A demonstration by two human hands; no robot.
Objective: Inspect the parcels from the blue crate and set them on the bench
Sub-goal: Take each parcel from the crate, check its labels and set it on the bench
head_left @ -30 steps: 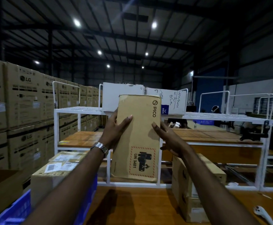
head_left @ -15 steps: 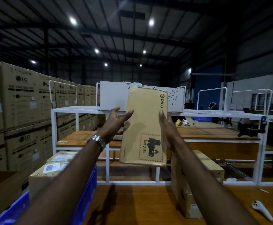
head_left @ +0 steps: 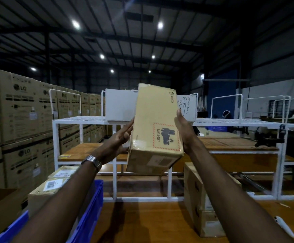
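Observation:
I hold a tan cardboard parcel (head_left: 153, 123), marked PICO and UN 3481, up at chest height between both hands. It is tilted, with its lower end face turned toward me. My left hand (head_left: 120, 139) presses flat against its left side with straight fingers. My right hand (head_left: 183, 132) presses flat against its right side, fingers pointing up. The blue crate (head_left: 90, 207) stands at the lower left and holds labelled parcels (head_left: 55, 186). The wooden bench (head_left: 142, 221) lies below my arms.
Two stacked cardboard parcels (head_left: 200, 199) stand on the bench at the right, with a white controller (head_left: 284, 227) beyond them. A white wire rack (head_left: 83, 121) with a wooden shelf runs across behind. Stacked LG cartons (head_left: 20, 111) form a wall on the left.
The parcel has risen and tipped, so its lower end now faces me. My left hand slid from the front face to the left side. My right hand moved up the right side.

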